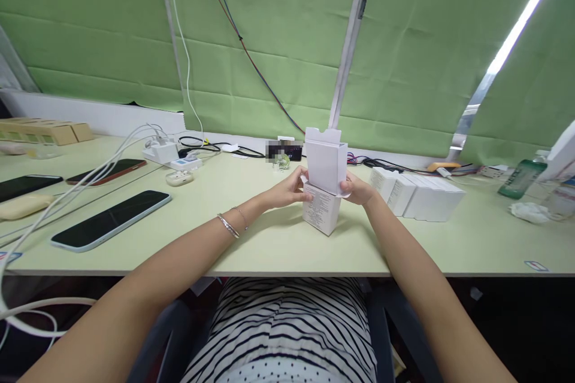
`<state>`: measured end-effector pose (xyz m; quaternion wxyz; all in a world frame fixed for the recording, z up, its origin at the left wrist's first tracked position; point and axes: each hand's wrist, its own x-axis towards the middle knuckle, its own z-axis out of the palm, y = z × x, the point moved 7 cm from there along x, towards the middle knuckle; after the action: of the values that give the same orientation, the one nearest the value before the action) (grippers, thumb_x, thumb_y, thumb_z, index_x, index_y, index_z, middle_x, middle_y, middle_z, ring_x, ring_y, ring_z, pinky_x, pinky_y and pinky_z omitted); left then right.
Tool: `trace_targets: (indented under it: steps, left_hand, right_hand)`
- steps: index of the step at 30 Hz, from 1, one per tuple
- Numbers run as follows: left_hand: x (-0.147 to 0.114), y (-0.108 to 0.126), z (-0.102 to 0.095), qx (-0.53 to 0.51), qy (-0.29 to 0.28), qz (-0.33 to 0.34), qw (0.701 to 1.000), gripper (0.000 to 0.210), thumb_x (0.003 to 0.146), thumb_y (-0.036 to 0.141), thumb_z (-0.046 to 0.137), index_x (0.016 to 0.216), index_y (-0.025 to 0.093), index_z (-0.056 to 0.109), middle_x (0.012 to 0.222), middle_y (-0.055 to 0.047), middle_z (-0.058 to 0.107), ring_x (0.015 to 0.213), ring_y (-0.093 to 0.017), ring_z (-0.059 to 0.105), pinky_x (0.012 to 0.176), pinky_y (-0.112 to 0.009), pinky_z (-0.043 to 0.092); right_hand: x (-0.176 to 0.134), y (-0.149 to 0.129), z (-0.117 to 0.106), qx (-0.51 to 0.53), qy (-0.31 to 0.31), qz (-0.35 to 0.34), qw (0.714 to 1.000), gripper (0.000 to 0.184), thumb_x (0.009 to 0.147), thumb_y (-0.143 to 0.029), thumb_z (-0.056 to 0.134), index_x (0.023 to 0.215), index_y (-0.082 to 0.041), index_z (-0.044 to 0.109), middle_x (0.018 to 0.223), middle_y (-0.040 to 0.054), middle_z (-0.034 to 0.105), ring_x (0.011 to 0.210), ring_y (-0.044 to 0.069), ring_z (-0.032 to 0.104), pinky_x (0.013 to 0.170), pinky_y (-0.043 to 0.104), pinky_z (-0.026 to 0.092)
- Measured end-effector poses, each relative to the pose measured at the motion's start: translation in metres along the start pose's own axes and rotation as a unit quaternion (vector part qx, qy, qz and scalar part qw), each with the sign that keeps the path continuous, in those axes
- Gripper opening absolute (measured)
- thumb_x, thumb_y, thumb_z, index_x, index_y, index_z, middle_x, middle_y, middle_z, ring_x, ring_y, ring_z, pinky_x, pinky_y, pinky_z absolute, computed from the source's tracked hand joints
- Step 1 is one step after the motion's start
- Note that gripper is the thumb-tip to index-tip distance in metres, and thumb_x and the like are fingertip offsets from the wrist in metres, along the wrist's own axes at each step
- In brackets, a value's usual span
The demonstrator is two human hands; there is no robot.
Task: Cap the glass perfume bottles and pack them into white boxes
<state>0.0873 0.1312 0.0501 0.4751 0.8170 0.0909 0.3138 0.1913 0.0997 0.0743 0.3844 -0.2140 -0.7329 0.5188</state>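
Note:
Both hands hold a small white carton (321, 209) with fine printed text on its front, slightly tilted over the table in front of me. Rising from its top is a plain white cardboard piece (326, 164) with a notched upper edge; whether it is an insert or a raised lid, I cannot tell. My left hand (291, 188) grips the left side near the carton's top edge, thumb on the printed face. On the right side, where the two pieces meet, my right hand (357, 188) has its fingers closed, partly hidden behind the cardboard.
A row of white boxes (417, 194) stands right of my right hand. Left lie a light-blue-cased phone (112, 220), an earbud case (179, 178), a power strip (160, 149) and white cables. A small black display (294, 151) sits behind; a green bottle (523, 176) is far right.

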Motion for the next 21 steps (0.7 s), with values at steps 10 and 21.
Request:
trace_targets:
  steps: [10, 21]
  left_hand:
    - [0.000, 0.000, 0.003, 0.005, -0.004, -0.004, 1.000, 0.057, 0.075, 0.039, 0.064, 0.118, 0.021, 0.031, 0.125, -0.013, 0.043, 0.115, -0.028, 0.046, 0.088, -0.042, 0.043]
    - [0.001, -0.001, 0.004, 0.033, -0.003, -0.006, 0.999, 0.066, 0.076, 0.043, 0.062, 0.128, 0.022, 0.026, 0.131, -0.014, 0.040, 0.118, -0.030, 0.043, 0.088, -0.042, 0.043]
  right_hand:
    - [0.001, 0.013, -0.002, 0.027, 0.002, 0.019, 0.999, 0.079, 0.050, -0.058, 0.071, 0.116, -0.019, 0.053, 0.114, 0.0103, 0.060, 0.107, 0.030, 0.054, 0.088, 0.043, 0.042]
    - [-0.001, 0.017, -0.008, 0.046, -0.031, 0.024, 0.998, 0.071, 0.057, -0.049, 0.073, 0.116, -0.017, 0.050, 0.115, 0.0120, 0.059, 0.110, 0.028, 0.051, 0.088, 0.039, 0.041]
